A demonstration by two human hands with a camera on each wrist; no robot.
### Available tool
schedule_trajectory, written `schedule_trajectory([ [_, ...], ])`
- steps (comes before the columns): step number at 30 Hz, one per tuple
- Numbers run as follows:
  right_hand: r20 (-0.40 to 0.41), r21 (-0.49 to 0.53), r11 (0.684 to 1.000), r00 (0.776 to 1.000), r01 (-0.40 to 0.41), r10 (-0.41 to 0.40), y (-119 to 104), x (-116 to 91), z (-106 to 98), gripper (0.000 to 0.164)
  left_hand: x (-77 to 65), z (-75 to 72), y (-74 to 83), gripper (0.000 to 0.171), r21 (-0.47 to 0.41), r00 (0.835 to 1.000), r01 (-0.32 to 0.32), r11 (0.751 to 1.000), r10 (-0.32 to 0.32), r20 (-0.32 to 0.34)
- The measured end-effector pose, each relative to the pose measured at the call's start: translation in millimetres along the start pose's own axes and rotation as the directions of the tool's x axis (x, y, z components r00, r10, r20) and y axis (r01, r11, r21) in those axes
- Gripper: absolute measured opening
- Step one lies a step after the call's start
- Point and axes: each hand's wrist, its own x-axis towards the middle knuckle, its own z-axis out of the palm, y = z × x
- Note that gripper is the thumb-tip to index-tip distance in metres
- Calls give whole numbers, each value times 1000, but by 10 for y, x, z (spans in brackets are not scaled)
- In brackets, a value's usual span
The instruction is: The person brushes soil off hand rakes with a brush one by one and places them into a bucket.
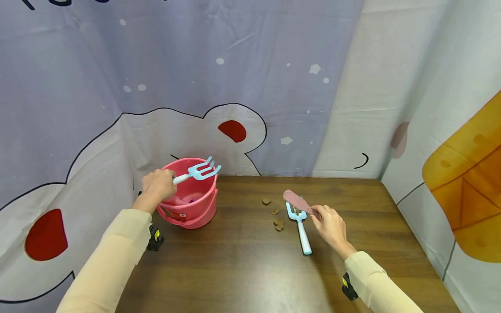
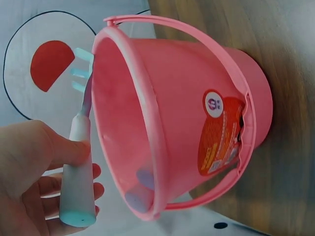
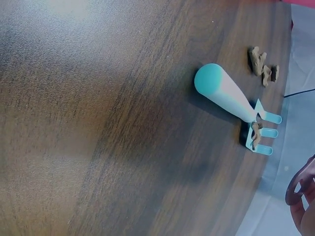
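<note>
My left hand (image 1: 158,187) grips the white handle of a light-blue hand fork (image 1: 201,169), whose tines point right above the rim of a pink bucket (image 1: 197,213). In the left wrist view, thumb and fingers wrap this handle beside the bucket's mouth. Between its fingers and thumb, my right hand (image 1: 330,224) holds a pink flat-bladed tool (image 1: 295,200) over a second light-blue hand fork (image 1: 303,238) lying on the table. A brown clay-like piece (image 3: 256,136) sits at that fork's tines. Only part of the pink tool (image 3: 294,191) shows in the right wrist view.
Several small brown lumps (image 1: 278,224) lie on the wooden table (image 1: 235,269) left of the lying fork. Rounded lilac ends (image 2: 139,197) show inside the bucket. A printed cloth (image 1: 274,87) hangs behind the table, and another stretch borders its right side.
</note>
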Motion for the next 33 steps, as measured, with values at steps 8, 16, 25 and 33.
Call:
schedule_trajectory([
  [8,1,9,1000,1000,-7,7,4,-14,2,24,5,-27,-103,19,32,1000,16,999,-17,25],
  [16,5,10,1000,1000,-9,8,11,-34,8,24,0,-32,-103,9,57,997,35,998,-39,70],
  [25,-1,4,1000,1000,-12,12,43,-49,-19,23,7,-42,-20,11,122,994,25,992,-38,98],
  [33,0,-11,1000,1000,-21,21,54,-62,-74,23,25,33,53,8,182,996,-15,983,-1,90],
])
